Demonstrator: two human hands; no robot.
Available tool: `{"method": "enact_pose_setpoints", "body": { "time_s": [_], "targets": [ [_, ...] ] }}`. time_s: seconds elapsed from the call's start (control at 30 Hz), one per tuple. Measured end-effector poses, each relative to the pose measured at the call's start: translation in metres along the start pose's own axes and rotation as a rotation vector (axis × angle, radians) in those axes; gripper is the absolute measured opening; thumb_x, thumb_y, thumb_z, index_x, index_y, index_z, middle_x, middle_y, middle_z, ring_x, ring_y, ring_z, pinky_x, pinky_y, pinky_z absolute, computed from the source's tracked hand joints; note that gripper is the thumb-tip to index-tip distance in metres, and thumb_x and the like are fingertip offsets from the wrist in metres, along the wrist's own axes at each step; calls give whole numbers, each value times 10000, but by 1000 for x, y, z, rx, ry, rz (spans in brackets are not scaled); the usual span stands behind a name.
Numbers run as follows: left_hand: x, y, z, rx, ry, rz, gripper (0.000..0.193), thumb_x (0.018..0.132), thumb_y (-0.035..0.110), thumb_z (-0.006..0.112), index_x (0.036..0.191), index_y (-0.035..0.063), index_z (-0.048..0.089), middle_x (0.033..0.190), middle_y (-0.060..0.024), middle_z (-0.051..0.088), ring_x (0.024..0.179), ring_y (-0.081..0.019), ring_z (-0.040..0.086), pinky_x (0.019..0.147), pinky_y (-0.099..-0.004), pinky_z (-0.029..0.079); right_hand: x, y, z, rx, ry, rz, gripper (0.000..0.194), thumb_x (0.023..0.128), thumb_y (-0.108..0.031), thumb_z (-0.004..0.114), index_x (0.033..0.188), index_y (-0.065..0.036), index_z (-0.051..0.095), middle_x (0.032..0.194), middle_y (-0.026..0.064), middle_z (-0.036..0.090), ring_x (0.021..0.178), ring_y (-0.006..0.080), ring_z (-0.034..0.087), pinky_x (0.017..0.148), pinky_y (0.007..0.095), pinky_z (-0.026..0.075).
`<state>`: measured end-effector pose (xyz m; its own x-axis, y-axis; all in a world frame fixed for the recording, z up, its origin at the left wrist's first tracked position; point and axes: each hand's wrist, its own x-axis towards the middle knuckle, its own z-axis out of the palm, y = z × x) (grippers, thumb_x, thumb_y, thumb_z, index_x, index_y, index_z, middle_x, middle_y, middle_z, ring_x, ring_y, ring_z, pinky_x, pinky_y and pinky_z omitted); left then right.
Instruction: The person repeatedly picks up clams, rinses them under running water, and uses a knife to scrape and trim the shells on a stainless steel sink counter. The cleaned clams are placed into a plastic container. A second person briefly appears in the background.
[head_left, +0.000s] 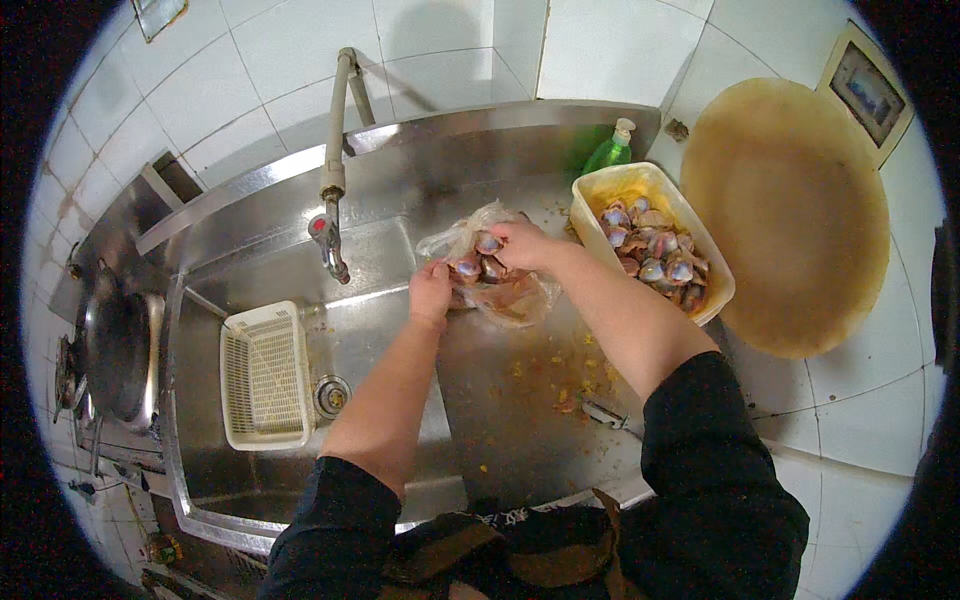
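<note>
A clear plastic bag (517, 304) of poultry gizzards (466, 268) rests on the steel drainboard beside the basin. My left hand (430, 294) grips the bag's left edge. At the bag's mouth, the fingers of my right hand (525, 244) close around one gizzard (489, 241) with a bluish-white sheen. Part of the bag's film rises behind these fingers, and my palm hides some of the contents. Right of the bag stands a cream plastic tub (712, 296) holding many more gizzards (652, 244), partly behind my right forearm.
Yellow scraps litter the steel drainboard (517, 420) around a small metal tool (604, 413). In the sink basin (375, 259) a white plastic basket (264, 375) stands left of the drain (331, 396). A tap (328, 240) overhangs the basin. Behind the tub are a green pump bottle (611, 154) and a round board (787, 217).
</note>
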<state>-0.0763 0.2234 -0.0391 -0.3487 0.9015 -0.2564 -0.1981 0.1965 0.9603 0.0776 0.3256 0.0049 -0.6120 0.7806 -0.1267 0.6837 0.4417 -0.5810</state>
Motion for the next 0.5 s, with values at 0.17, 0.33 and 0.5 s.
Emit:
{"method": "enact_pose_setpoints", "body": {
  "time_s": [0.17, 0.33, 0.5],
  "targets": [
    [4, -7, 2, -619, -188, -20, 223, 808, 37, 405, 1012, 1, 488, 918, -109, 581, 855, -235, 571, 733, -330, 473, -2, -2, -5, 155, -179, 88, 467, 625, -58, 591, 1082, -134, 525, 996, 102, 533, 904, 231, 519, 775, 296, 415],
    [-12, 2, 2, -71, -32, 77, 318, 770, 46, 499, 1080, -23, 474, 939, -110, 572, 856, -207, 558, 720, -298, 456, -34, -25, -23, -383, 21, 86, 365, 644, -93, 577, 1005, -148, 566, 986, 114, 565, 1024, 314, 453, 838, 346, 397],
    [-48, 9, 8, 651, 86, 352, 383, 718, 108, 570, 1064, -35, 492, 833, -160, 604, 760, -273, 582, 712, -358, 461, -57, -47, 2, -87, -33, -36, 269, 684, -201, 596, 925, -85, 569, 895, 125, 580, 833, 295, 555, 725, 366, 448]
  ]
}}
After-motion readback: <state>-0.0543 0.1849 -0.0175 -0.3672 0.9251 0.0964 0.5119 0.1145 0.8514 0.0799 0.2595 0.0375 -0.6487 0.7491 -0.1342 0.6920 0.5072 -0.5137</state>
